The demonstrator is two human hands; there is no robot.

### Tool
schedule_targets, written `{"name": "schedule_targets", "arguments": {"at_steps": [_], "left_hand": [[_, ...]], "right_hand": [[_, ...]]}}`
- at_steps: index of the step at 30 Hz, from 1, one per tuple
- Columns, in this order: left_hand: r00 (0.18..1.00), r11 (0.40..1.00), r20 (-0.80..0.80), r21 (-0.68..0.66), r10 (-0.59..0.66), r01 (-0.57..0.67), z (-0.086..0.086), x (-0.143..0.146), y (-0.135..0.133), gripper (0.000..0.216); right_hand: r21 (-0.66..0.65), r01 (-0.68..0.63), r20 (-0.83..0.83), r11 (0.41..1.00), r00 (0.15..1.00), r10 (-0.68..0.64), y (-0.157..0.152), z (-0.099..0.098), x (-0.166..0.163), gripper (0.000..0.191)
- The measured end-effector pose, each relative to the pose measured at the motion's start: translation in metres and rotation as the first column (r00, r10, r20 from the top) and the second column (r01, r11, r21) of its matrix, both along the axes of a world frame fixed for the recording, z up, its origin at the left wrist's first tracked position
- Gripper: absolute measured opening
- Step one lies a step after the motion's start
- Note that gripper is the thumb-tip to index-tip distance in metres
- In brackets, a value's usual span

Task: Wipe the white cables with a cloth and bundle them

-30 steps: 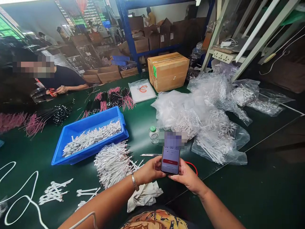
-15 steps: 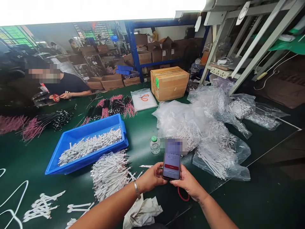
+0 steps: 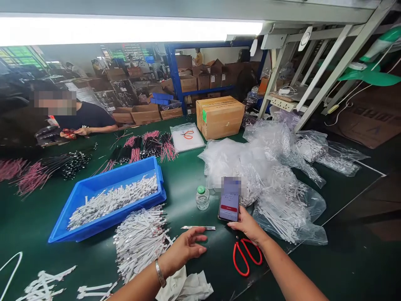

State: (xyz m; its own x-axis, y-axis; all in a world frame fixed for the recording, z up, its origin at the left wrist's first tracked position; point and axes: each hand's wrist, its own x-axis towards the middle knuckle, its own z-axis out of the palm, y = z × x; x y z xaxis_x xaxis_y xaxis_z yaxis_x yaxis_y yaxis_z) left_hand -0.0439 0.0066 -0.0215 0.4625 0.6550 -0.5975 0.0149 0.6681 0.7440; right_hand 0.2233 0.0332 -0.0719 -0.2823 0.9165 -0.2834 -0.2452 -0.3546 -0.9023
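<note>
My right hand [image 3: 247, 225] grips a smartphone [image 3: 229, 200] by its lower right edge, the lit screen facing me. Fingers apart and holding nothing, my left hand [image 3: 191, 244] is over the green table, just below a slim craft knife [image 3: 199, 228]. Scissors with red handles [image 3: 247, 256] lie beneath my right wrist, their blades mostly hidden. A small glass jar with a green lid [image 3: 202, 198] stands left of the phone. Left of my left hand spreads a heap of white flat strips [image 3: 139, 242], and crumpled white cloth [image 3: 188, 286] lies below it.
A blue tray [image 3: 106, 177] holds more white strips. Clear plastic bags [image 3: 282, 209] of strips cover the right side. Behind stand a cardboard box [image 3: 219, 118] and black-and-pink wire bundles [image 3: 150, 144]. A co-worker [image 3: 89, 115] sits across the table at left. A lamp [image 3: 131, 30] hangs overhead.
My left hand has let go of the phone and moved down and left, its fingers opening. My right hand keeps the phone, shifted slightly right. The red-handled scissors show more fully.
</note>
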Motion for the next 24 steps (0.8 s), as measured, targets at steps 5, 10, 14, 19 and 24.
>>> {"name": "schedule_targets", "arguments": {"at_steps": [5,10,14,19,24], "left_hand": [[0.998,0.998,-0.032,-0.032,0.06,-0.061,0.009,-0.019,-0.015,0.063],[0.996,0.995,0.003,-0.031,0.093,-0.093,0.013,-0.028,-0.027,0.058],[0.994,0.993,-0.012,-0.036,0.11,-0.111,0.017,-0.03,-0.034,0.059],[0.995,0.995,-0.028,-0.022,0.092,-0.093,0.022,-0.038,-0.042,0.058],[0.992,0.993,-0.038,0.008,0.119,-0.119,0.024,-0.057,-0.052,0.055]], "right_hand": [[0.001,0.017,0.032,1.0,0.999,-0.017,0.013,-0.007,0.0,0.073],[-0.026,0.036,0.067,0.999,0.997,-0.034,0.023,-0.009,-0.006,0.068],[-0.052,0.064,0.084,0.997,0.995,-0.06,0.037,-0.009,-0.012,0.069],[-0.069,0.079,0.085,0.994,0.994,-0.073,0.042,-0.006,-0.016,0.068],[-0.07,0.059,0.085,0.996,0.995,-0.053,0.026,0.007,-0.009,0.071]]}}
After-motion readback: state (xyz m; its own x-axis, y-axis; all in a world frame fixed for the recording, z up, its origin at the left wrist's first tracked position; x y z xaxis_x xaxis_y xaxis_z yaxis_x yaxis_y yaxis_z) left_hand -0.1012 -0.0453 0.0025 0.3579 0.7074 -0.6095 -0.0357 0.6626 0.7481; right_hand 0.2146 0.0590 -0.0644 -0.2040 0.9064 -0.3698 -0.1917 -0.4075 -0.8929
